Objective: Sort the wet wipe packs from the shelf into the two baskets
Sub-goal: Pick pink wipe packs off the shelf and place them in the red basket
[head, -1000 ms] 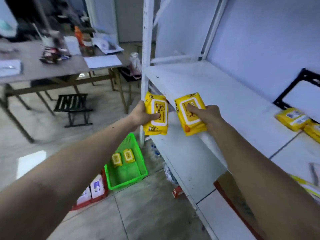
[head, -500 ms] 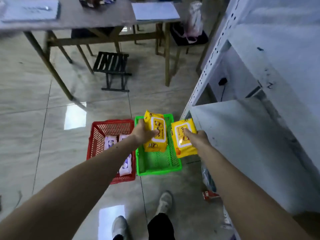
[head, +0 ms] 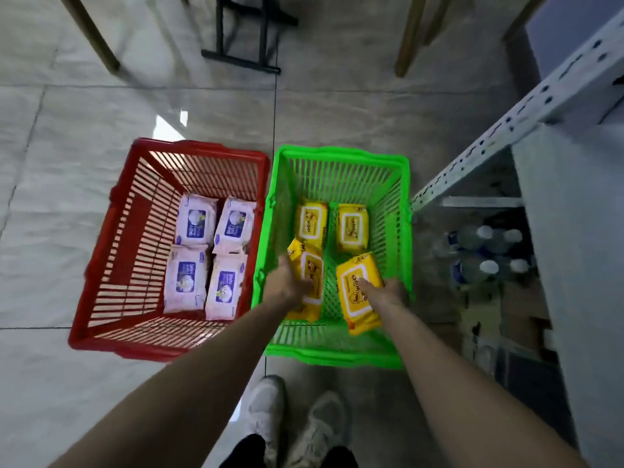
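Two baskets stand side by side on the floor below me. The green basket on the right holds two yellow wet wipe packs lying flat at its far end. My left hand grips a yellow pack low inside the green basket. My right hand holds another yellow pack beside it, also inside the basket. The red basket on the left holds several white and purple packs.
A white metal shelf rises at the right, with water bottles on its lowest level. Table legs and a black stool frame stand on the tiled floor beyond the baskets. My white shoes are just below the green basket.
I turned from the shelf and looked down. Both hands carried their yellow packs from shelf height down into the green basket.
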Motion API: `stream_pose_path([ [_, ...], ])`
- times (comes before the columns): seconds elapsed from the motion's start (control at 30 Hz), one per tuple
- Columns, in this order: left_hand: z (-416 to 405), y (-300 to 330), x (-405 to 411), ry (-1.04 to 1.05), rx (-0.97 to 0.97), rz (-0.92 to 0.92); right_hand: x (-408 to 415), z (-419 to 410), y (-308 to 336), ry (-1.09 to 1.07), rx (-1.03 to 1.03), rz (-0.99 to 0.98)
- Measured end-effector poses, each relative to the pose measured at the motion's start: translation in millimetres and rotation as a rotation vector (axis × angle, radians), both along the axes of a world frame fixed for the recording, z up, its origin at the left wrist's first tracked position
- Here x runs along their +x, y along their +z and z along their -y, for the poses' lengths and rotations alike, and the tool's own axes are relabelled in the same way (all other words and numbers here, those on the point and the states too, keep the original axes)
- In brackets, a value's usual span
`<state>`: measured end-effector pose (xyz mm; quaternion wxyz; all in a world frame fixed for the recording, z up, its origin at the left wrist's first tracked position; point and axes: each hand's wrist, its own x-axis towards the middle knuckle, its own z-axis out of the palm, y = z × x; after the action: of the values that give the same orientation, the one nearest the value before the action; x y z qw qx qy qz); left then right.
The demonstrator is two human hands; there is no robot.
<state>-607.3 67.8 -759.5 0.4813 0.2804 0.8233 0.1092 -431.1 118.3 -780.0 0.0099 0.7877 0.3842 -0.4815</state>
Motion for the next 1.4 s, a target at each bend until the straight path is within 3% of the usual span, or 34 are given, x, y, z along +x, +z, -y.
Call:
stream_pose_path([
  [0.13, -8.8, -106.9, 8.6, 0.031, -0.038, -0.031, 1.3, -6.1, -103.2, -0.054, -0.029, -0.017],
  [0.3, -20.4, -197.7, 11.6, 0.122, -0.040, 0.071, -6.9, -15.7, -184.4, -0.118, -0.072, -0.067],
  [0.4, -19.3, -227.1, 15.2, -0.017, -0.172, -0.105, -18.2, -11.5, -204.9, 0.042, -0.067, 0.129],
  [0.6, -13.2, -210.4, 18.7, -0.165, -0.240, -0.103, -20.8, 5.7, -182.3, 0.220, -0.090, 0.124],
  [0.73, -9.0, -137.7, 11.0, -0.383, -0.254, -0.079, -5.9, 7.7, -104.3, 0.329, -0.084, 0.162],
  [0.9, -13.2, 13.9, 6.2, -0.522, -0.172, -0.135, 7.4, 6.6, 45.9, 0.439, 0.014, 0.165],
  [1.13, -44.3, 267.0, 11.9, -0.606, 0.124, -0.135, 20.9, 10.6, 292.7, 0.313, 0.184, -0.001],
  [1.4, -49.9, 518.5, 70.6, -0.756, 0.464, -0.038, 70.3, 58.2, 549.6, 0.183, 0.519, 0.084],
])
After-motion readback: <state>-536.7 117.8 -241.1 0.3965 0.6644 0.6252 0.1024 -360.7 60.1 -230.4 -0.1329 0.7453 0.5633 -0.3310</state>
